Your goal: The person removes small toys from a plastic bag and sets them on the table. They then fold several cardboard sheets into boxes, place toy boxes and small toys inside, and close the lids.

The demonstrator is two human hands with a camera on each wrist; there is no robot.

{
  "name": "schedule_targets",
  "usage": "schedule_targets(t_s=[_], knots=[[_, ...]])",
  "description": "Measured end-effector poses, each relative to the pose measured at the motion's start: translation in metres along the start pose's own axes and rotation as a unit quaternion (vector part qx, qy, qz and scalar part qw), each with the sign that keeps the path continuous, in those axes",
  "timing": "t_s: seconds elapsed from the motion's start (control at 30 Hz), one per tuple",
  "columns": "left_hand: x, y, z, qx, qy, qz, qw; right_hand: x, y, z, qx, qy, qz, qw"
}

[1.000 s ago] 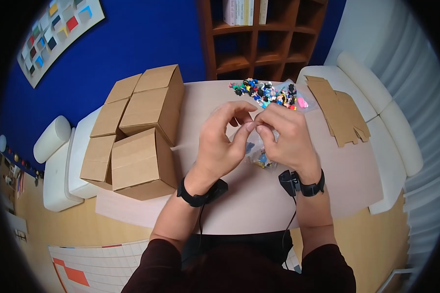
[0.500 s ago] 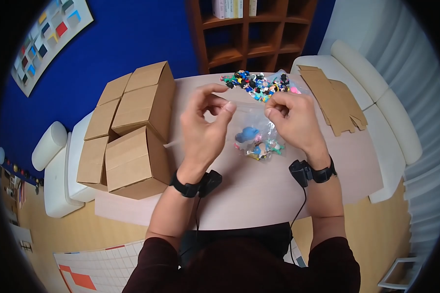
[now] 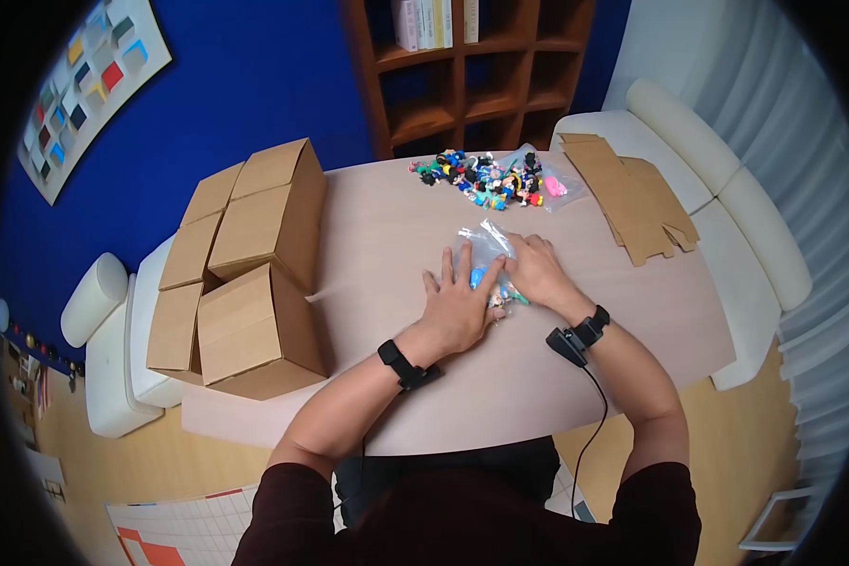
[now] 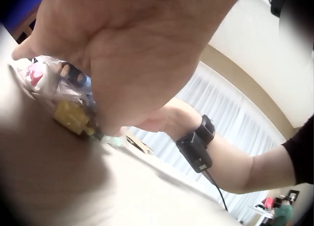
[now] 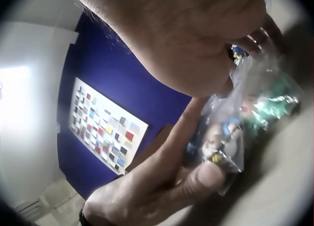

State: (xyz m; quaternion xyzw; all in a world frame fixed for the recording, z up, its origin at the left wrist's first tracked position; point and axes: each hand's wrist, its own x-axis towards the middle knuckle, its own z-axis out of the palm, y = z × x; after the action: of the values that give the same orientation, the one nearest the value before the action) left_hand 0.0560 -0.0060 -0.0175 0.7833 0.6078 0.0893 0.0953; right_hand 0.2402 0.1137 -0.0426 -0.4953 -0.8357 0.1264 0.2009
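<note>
A clear plastic bag [image 3: 486,243] of small toy figurines lies on the table [image 3: 396,396] between both hands. Fingers spread, my left hand [image 3: 455,316] lies over the bag's left side. My right hand [image 3: 541,274] has bent fingers at the bag's upper right edge and grips the plastic there; its fingertips are partly hidden. Through the plastic, a blue piece [image 3: 478,277] shows in the head view and a green figurine [image 5: 277,106] in the right wrist view. A yellow piece [image 4: 72,117] sits low in the bag beneath my left palm.
A heap of colourful figurines [image 3: 481,179] spreads along the far table edge, beside another clear bag [image 3: 568,193] with a pink piece [image 3: 555,187]. Several closed cardboard boxes [image 3: 264,226] stand at the left. Flattened cardboard [image 3: 632,203] lies at the right; white sofas [image 3: 774,236] flank the table.
Both hands were raised together above the bag, then parted. They have come down onto it, the left with its fingers now spread over the plastic, the right at its upper right edge.
</note>
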Motion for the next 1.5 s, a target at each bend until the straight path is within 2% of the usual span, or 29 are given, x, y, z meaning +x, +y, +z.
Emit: schedule_targets(t_s=[0.03,0.13,0.23,0.27,0.43,0.47,0.6,0.67,0.7,0.77,0.83,0.87,0.9,0.97,1.0,1.03,1.07,1.13,1.2,1.33,1.37,1.5], knots=[[0.006,-0.001,0.002,0.002,0.002,0.001,1.000,0.003,0.003,0.003,-0.009,0.011,-0.018,1.000],[0.029,-0.010,0.011,0.008,0.021,0.005,1.000,0.026,0.016,0.001,0.076,0.009,-0.021,0.997],[0.057,-0.020,0.015,0.007,0.039,0.001,0.999,0.044,0.031,0.007,0.142,0.073,-0.011,0.987],[0.065,-0.023,0.014,0.004,0.045,0.000,0.999,0.048,0.036,0.010,0.194,0.077,0.015,0.978],[0.091,-0.041,0.013,-0.019,0.050,0.005,0.999,0.060,0.059,0.022,0.405,0.099,0.124,0.901],[0.091,-0.042,0.011,-0.013,0.044,0.004,0.999,0.059,0.060,0.020,0.434,0.100,0.120,0.887],[0.078,-0.034,-0.006,-0.033,0.038,-0.007,0.999,0.056,0.049,0.012,0.568,0.134,0.173,0.793],[0.064,-0.024,-0.021,-0.025,0.045,-0.015,0.999,0.058,0.048,0.011,0.579,0.130,0.184,0.784],[0.055,-0.026,-0.024,-0.043,0.081,-0.013,0.996,0.061,0.047,0.012,0.584,0.128,0.189,0.779],[0.038,-0.033,-0.026,-0.083,0.153,-0.003,0.985,0.068,0.052,0.024,0.568,0.152,0.195,0.785],[0.007,-0.019,-0.055,-0.053,0.166,-0.028,0.984,0.070,0.056,0.032,0.555,0.166,0.187,0.793],[-0.008,-0.015,-0.069,-0.054,0.184,-0.024,0.981,0.074,0.060,0.038,0.483,0.188,0.209,0.829],[-0.025,-0.013,-0.080,-0.054,0.201,-0.025,0.978,0.065,0.052,0.023,0.389,0.208,0.231,0.867],[-0.052,-0.012,-0.097,-0.045,0.237,-0.020,0.970,0.038,-0.003,-0.025,0.198,0.221,0.256,0.920],[-0.068,-0.010,-0.104,-0.033,0.257,-0.018,0.966,0.033,-0.015,-0.034,0.178,0.233,0.247,0.924],[-0.084,-0.010,-0.110,-0.018,0.277,-0.027,0.960,0.029,-0.017,-0.035,0.175,0.246,0.180,0.936],[-0.096,-0.007,-0.115,-0.016,0.306,-0.038,0.951,0.025,-0.035,-0.048,0.187,0.223,0.174,0.941],[-0.121,-0.007,-0.126,0.017,0.333,-0.056,0.941,0.031,-0.041,-0.033,0.231,0.250,0.075,0.937],[-0.145,-0.016,-0.127,0.035,0.356,-0.086,0.930,0.028,-0.075,-0.035,0.313,0.212,0.016,0.925],[-0.190,-0.047,-0.125,0.102,0.396,-0.187,0.893,0.016,-0.145,-0.027,0.488,0.014,0.004,0.873],[-0.202,-0.056,-0.124,0.124,0.405,-0.213,0.880,0.013,-0.158,-0.021,0.496,-0.022,-0.012,0.868],[-0.241,-0.087,-0.117,0.217,0.353,-0.349,0.840,0.006,-0.208,0.017,0.519,-0.139,-0.060,0.841]])
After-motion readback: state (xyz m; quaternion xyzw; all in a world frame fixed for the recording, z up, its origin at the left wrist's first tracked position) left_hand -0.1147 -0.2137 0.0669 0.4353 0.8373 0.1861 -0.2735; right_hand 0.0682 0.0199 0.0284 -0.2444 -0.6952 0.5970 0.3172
